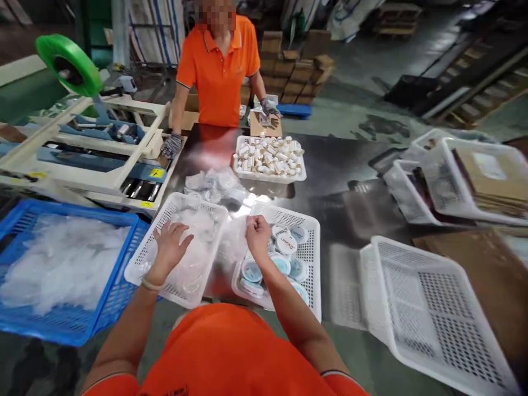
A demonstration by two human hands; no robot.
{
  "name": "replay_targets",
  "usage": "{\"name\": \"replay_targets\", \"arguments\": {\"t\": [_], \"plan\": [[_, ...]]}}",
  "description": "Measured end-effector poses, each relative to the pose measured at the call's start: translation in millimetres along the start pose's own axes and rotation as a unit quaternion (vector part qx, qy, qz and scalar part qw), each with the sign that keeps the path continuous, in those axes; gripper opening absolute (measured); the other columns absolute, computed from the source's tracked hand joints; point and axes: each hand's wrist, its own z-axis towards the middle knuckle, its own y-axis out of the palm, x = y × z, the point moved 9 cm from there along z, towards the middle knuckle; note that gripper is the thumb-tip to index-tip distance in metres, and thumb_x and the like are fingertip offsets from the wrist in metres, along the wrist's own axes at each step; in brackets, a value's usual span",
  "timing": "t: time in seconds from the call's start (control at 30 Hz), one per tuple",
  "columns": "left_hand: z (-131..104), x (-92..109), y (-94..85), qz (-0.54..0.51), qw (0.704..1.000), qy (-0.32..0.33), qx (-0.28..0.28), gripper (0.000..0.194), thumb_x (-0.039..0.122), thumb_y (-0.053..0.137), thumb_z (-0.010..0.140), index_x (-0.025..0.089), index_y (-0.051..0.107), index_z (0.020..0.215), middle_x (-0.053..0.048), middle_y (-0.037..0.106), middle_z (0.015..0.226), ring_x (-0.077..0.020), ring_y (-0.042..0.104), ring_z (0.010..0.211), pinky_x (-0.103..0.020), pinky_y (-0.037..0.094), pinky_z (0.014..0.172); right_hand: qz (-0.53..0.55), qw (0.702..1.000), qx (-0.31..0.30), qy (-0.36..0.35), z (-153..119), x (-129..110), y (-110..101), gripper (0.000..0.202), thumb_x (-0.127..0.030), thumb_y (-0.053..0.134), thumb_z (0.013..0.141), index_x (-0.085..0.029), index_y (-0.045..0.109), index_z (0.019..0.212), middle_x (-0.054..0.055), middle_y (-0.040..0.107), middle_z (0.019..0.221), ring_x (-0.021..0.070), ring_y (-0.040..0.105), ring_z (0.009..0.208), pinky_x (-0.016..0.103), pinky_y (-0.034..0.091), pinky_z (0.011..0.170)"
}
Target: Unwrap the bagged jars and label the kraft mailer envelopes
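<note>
My left hand hovers over the left white basket, its fingers spread and nothing gripped. Thin clear plastic bags fill that basket. Over the left edge of a second white basket, the fingers of my right hand are pinched on a clear plastic bag that hangs between the two baskets. Round flat tubs with white and light blue lids lie in the second basket, partly hidden by my right forearm.
Small white pieces fill a tray farther back, with bagged items beside it. Across the table stands a gloved co-worker by a taping machine. A blue crate is at left; white baskets sit at right.
</note>
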Motion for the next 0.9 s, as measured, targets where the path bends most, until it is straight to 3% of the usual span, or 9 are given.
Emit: {"name": "replay_targets", "arguments": {"t": [0.07, 0.13, 0.2, 0.37, 0.5, 0.6, 0.67, 0.77, 0.9], "plan": [[-4.4, 62.3, 0.7, -0.03, 0.995, 0.099, -0.002, 0.019, 0.036, 0.065, 0.097, 0.032, 0.079, 0.109, -0.009, 0.069, 0.14, -0.0368, 0.048, 0.148, -0.064, 0.035, 0.125, -0.043, 0.999, -0.006, -0.018, -13.9, -5.6, -7.0, 0.026, -0.047, 0.055, 0.088, -0.025, 0.053, 0.074, -0.005, 0.05, 0.057, 0.0149, 0.044, 0.057, 0.028, 0.038, 0.06], [-15.7, 120.7, 22.7, -0.066, 0.979, 0.183, -0.052, 0.021, 0.033, 0.061, 0.099, 0.031, 0.079, 0.11, -0.01, 0.066, 0.144, -0.0332, 0.055, 0.141, -0.054, 0.045, 0.12, -0.065, 0.997, -0.035, -0.017, -31.3, -5.3, -5.6, 0.02, -0.041, 0.055, 0.088, -0.025, 0.055, 0.076, -0.004, 0.054, 0.059, 0.0154, 0.047, 0.059, 0.028, 0.039, 0.062], [-23.8, 151.2, 52.0, -0.059, 0.977, 0.182, -0.095, 0.026, 0.029, 0.057, 0.1, 0.027, 0.078, 0.116, -0.014, 0.068, 0.139, -0.0328, 0.063, 0.129, -0.05, 0.053, 0.111, -0.069, 0.996, -0.059, -0.009, -45.3, 0.9, -6.6, 0.016, -0.037, 0.056, 0.087, -0.024, 0.058, 0.077, -0.003, 0.057, 0.061, 0.0154, 0.05, 0.06, 0.028, 0.04, 0.063], [-11.5, 143.9, 84.1, -0.007, 0.989, 0.093, -0.111, 0.038, 0.013, 0.05, 0.096, 0.017, 0.068, 0.129, -0.018, 0.07, 0.123, -0.0336, 0.068, 0.118, -0.045, 0.058, 0.1, -0.03, 0.98, -0.191, 0.046, -39.9, 43.6, -38.6, 0.019, -0.042, 0.071, 0.082, -0.023, 0.067, 0.08, -0.004, 0.057, 0.057, 0.0169, 0.053, 0.058, 0.028, 0.042, 0.06], [3.9, 145.0, 72.6, -0.018, 0.979, 0.156, -0.128, 0.058, 0.002, 0.052, 0.082, 0.021, 0.06, 0.137, -0.015, 0.063, 0.139, -0.0305, 0.065, 0.129, -0.038, 0.058, 0.101, -0.229, 0.955, -0.164, 0.093, -5.5, 93.1, -114.0, 0.029, -0.027, 0.089, 0.069, -0.02, 0.072, 0.092, 0.005, 0.073, 0.083, 0.0231, 0.066, 0.082, 0.032, 0.048, 0.073], [6.8, 146.9, 73.5, 0.021, 0.978, 0.143, -0.15, 0.026, 0.012, 0.057, 0.09, 0.025, 0.068, 0.11, -0.011, 0.068, 0.122, -0.0289, 0.071, 0.11, -0.037, 0.06, 0.092, -0.42, 0.875, -0.196, 0.141, -10.6, 131.0, -136.9, 0.053, -0.015, 0.094, 0.06, -0.016, 0.07, 0.108, 0.014, 0.075, 0.111, 0.0286, 0.068, 0.101, 0.033, 0.049, 0.083], [7.8, 143.6, 75.8, 0.057, 0.985, 0.095, -0.134, 0.009, 0.02, 0.059, 0.094, 0.024, 0.067, 0.095, -0.01, 0.069, 0.109, -0.0292, 0.072, 0.099, -0.037, 0.06, 0.083, -0.458, 0.851, -0.212, 0.145, -26.5, 146.1, -134.3, 0.061, -0.015, 0.092, 0.064, -0.014, 0.066, 0.12, 0.018, 0.071, 0.123, 0.0299, 0.067, 0.107, 0.033, 0.049, 0.085], [5.9, 143.8, 79.3, 0.06, 0.991, 0.073, -0.097, 0.024, 0.011, 0.054, 0.09, 0.023, 0.069, 0.106, -0.012, 0.07, 0.118, -0.029, 0.072, 0.103, -0.035, 0.06, 0.078, -0.445, 0.869, -0.191, 0.098, -47.2, 150.8, -127.0, 0.053, -0.016, 0.084, 0.074, -0.015, 0.064, 0.123, 0.017, 0.066, 0.129, 0.0281, 0.065, 0.108, 0.032, 0.05, 0.085], [2.2, 145.8, 78.4, 0.008, 0.987, 0.132, -0.094, 0.052, 0.001, 0.048, 0.082, 0.022, 0.069, 0.125, -0.014, 0.064, 0.139, -0.0289, 0.071, 0.116, -0.035, 0.061, 0.086, -0.367, 0.911, -0.183, 0.047, -53.4, 152.8, -132.3, 0.028, -0.015, 0.077, 0.077, -0.02, 0.068, 0.103, 0.01, 0.069, 0.115, 0.0236, 0.064, 0.094, 0.031, 0.048, 0.078]]}}
